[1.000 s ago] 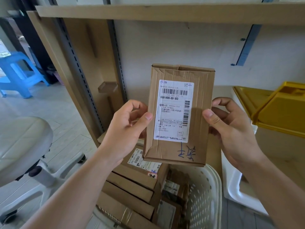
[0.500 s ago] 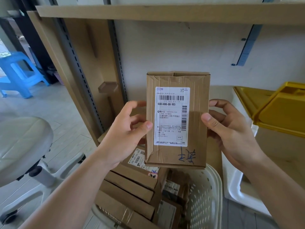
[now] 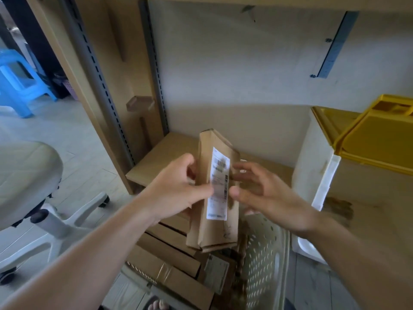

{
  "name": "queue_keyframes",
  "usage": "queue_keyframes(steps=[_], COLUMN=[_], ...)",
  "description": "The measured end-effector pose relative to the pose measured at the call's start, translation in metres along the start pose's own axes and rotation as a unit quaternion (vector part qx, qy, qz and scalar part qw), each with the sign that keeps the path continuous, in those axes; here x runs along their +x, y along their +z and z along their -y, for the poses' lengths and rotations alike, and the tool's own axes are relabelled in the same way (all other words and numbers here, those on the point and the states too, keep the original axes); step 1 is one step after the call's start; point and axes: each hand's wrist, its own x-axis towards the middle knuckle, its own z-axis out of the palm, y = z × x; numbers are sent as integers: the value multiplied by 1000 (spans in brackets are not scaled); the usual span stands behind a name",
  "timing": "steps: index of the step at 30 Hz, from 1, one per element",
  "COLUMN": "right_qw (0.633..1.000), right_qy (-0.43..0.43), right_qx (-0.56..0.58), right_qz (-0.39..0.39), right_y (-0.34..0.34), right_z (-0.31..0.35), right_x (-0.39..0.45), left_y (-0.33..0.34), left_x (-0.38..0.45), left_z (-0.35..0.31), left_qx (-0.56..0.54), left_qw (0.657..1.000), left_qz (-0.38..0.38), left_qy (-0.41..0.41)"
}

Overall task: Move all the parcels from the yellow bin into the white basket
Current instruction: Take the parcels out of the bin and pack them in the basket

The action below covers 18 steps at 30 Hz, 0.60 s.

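Over the white basket (image 3: 266,253), a brown parcel (image 3: 214,220) is gripped by the left hand (image 3: 176,189), thumb across its labelled face and fingers curled behind, probably so one hand can steer it down alone. The right hand (image 3: 263,193) is spread loose just beside the parcel's right edge, apparently off it; blur leaves contact unclear. The parcel is held on end, narrow side down, likely to slot it beside the boxes (image 3: 169,249) stacked in the basket. The yellow bin (image 3: 366,139) sits to the right, contents hidden.
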Motion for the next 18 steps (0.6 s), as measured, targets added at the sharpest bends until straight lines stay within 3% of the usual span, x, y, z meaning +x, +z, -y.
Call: queue_keyframes(steps=[5, 7, 12, 16, 18], right_qw=[991, 991, 987, 936, 919], right_qy=[45, 46, 50, 20, 52], right_qx=[106, 118, -126, -339, -384], right_qz=[63, 42, -86, -93, -78], right_y=[22, 21, 14, 13, 14], right_z=[2, 4, -1, -6, -9], right_x=[-1, -1, 1, -4, -6], left_y=[27, 33, 32, 18, 19], left_x=[-2, -1, 5, 19, 25], left_z=[-2, 0, 10, 28, 40], left_qx=[75, 81, 128, 227, 346], left_qw=[994, 990, 976, 956, 918], left_qz=[25, 62, 154, 175, 195], left_qy=[73, 102, 82, 63, 6])
